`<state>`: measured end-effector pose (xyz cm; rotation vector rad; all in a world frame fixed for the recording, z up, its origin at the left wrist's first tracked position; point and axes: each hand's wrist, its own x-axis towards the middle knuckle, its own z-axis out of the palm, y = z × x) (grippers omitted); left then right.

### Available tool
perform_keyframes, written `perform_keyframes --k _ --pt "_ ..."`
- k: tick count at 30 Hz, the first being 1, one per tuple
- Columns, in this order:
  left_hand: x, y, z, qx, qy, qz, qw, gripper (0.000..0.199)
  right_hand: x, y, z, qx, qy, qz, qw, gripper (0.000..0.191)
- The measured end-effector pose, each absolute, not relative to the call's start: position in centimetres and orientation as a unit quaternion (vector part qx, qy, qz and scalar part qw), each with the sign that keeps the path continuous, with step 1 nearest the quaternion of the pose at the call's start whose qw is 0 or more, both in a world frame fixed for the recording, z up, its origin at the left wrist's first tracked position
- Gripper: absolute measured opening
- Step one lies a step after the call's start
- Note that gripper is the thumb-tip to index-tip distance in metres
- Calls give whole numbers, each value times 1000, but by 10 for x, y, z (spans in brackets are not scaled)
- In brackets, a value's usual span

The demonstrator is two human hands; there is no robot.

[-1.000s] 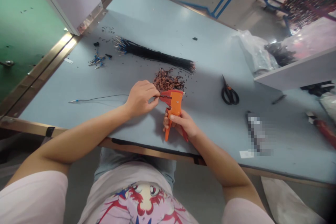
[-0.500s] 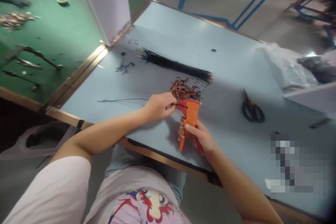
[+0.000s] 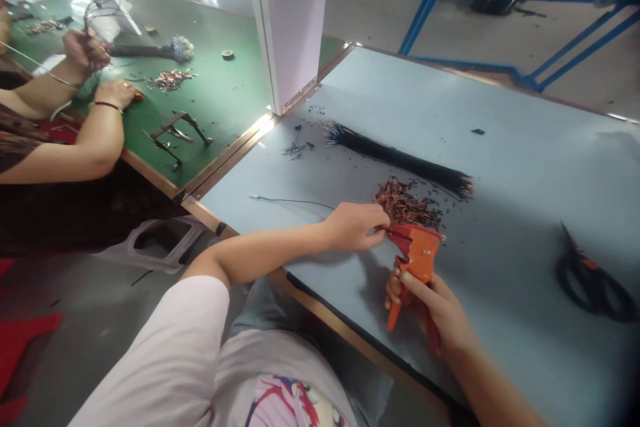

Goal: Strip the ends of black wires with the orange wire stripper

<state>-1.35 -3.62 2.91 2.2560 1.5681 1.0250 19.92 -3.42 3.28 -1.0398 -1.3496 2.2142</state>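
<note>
My left hand pinches a thin black wire, whose blue-and-silver tip lies to the left on the light blue table. Its fingertips are at the red jaws of an orange wire stripper. Wrapped round the stripper's handles is my right hand. Just behind the jaws is a pile of small copper and black scraps. A long bundle of black wires lies farther back. Whether the wire's end sits inside the jaws is hidden.
Black scissors lie at the right. Small blue-tipped pieces are scattered left of the bundle. A white partition stands at the table's back left. Beyond it, a co-worker's hands hold dark wires over a green table.
The view has swung left, bringing the co-worker's arms into sight and shifting the table's things rightward. Both my hands keep their grip on the wire and the stripper.
</note>
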Motion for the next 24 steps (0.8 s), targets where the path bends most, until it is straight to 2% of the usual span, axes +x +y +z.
perform_keyframes --k 9,15,24 --pt "-13 -37 32 775 553 285 111 15 199 -34 32 -384 -478 776 148 30" --pt "-12 -38 32 775 553 283 114 15 200 -31 26 -378 -493 774 122 35" --pt "-13 -38 36 768 554 285 148 15 198 -32 29 -380 -531 747 128 38"
